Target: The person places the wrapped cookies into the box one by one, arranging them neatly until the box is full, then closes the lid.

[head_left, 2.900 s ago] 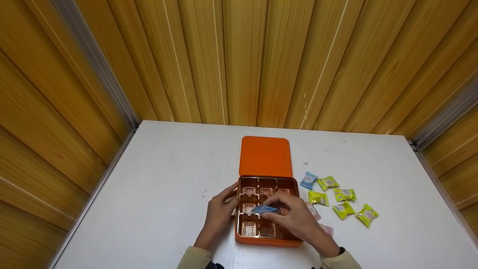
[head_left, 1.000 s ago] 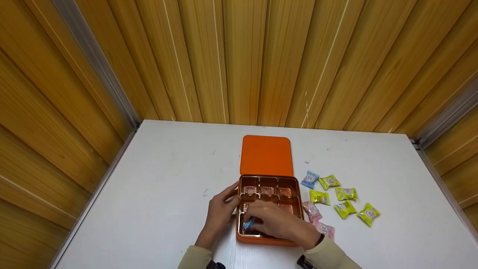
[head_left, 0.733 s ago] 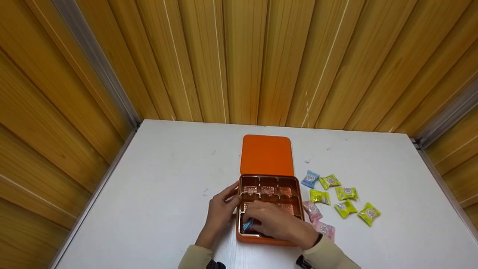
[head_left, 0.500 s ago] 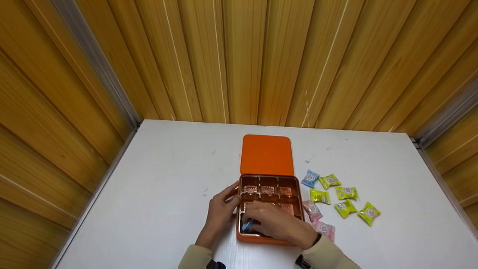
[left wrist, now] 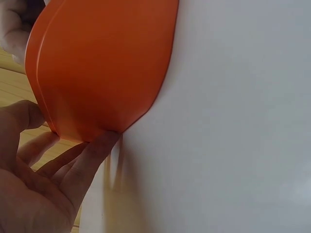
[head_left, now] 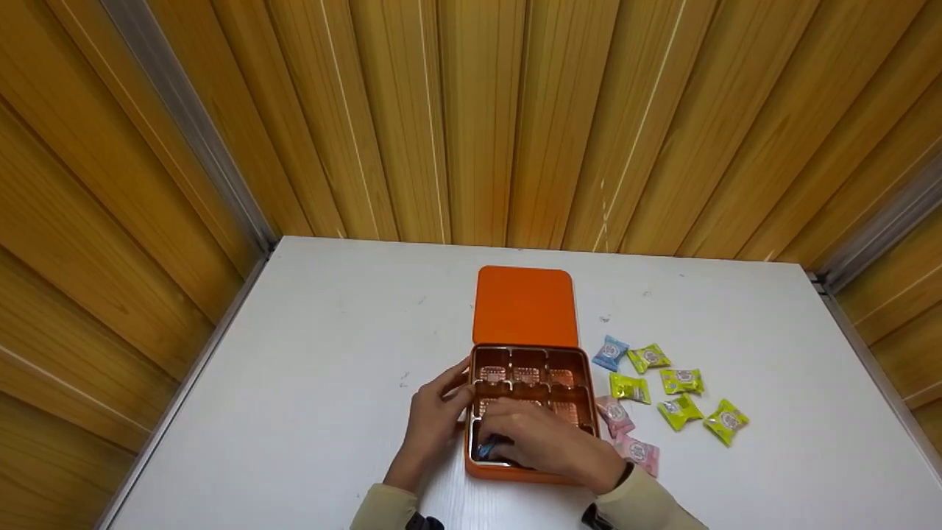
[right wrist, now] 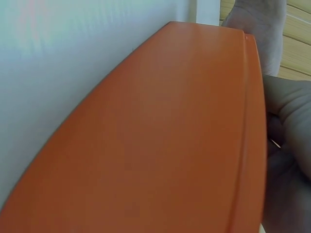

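An orange tin lies open, its lid laid back on the far side. Inside is a brown divided tray. My left hand touches the tin's left side, thumb at the rim; the left wrist view shows its fairly straight fingers against the orange wall. My right hand reaches into the near-left compartment and pinches a blue wrapped candy, mostly hidden under the fingers. In the right wrist view the tin's wall fills the middle, with part of the right hand behind its rim.
Right of the tin on the white table lie another blue candy, several yellow-green candies and two pink candies, one close by the tin and one beside the right wrist. Wood-patterned panels stand behind.
My right hand has carried the blue candy from over the tin's middle into the near-left compartment. There the candy has sunk slightly lower. The left hand has stayed at the tin's side.
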